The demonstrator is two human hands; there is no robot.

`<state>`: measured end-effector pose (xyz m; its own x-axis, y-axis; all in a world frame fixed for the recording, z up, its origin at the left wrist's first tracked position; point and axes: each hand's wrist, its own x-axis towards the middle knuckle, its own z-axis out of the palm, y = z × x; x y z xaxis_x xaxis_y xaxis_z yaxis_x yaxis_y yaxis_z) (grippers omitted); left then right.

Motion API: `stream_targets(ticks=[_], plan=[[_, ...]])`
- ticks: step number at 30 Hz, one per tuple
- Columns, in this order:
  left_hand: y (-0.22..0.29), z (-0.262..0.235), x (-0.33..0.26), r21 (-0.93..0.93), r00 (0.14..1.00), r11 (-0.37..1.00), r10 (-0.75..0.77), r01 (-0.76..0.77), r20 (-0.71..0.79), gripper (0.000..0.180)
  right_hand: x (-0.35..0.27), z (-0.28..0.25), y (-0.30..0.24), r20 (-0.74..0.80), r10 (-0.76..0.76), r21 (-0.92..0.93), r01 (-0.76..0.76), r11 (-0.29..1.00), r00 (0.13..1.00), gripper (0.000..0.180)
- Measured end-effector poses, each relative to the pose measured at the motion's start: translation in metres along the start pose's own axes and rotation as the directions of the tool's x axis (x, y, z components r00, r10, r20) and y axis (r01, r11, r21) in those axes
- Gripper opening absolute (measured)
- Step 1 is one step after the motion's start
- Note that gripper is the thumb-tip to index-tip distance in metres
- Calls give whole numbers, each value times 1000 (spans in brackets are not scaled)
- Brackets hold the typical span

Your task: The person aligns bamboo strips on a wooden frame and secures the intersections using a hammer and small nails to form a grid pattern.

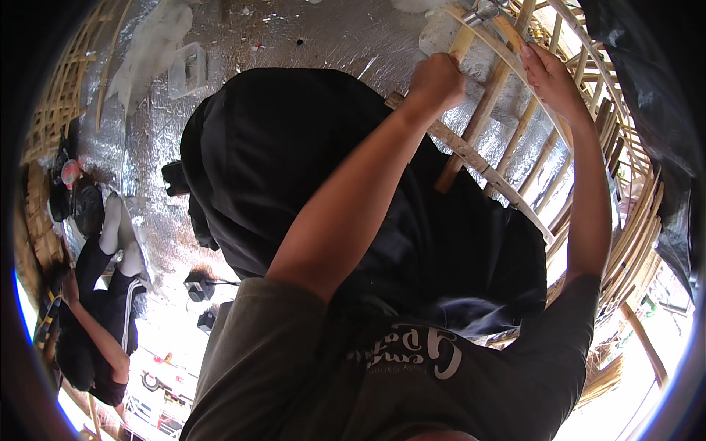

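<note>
My left hand is closed in a fist around a pale bamboo slat, near the top of the view. To its right, my right hand grips the wooden handle of a hammer. The hammer's metal head lies above and left of that hand, close to the slat's upper end. Both hands are over a frame of bamboo poles, with a long curved strip running beneath the hammer. A flat wooden bar crosses the frame below my left hand, partly hidden by my forearm and dark clothing.
Bundled bamboo strips and black plastic sheeting line the right side. Shiny foil-like sheeting covers the floor, with a clear plastic container on it. Another person sits at the left, beside woven bamboo.
</note>
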<state>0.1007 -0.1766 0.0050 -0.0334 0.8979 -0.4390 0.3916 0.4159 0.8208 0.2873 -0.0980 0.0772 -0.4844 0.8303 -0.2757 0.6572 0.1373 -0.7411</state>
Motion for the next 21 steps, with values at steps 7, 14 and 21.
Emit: stream_targets(ticks=[7,14,21], plan=[[4,5,7,-13,1000,1000,-5,5,30,36,-21,-4,18,-242,75,-141,-112,984,967,43],[0,2,2,-19,1000,999,-26,26,14,36,-22,4,6,-283,8,-332,-106,938,959,42],[5,3,0,-8,999,999,37,-37,2,33,-15,-12,0,-260,-8,-433,-109,895,965,39]])
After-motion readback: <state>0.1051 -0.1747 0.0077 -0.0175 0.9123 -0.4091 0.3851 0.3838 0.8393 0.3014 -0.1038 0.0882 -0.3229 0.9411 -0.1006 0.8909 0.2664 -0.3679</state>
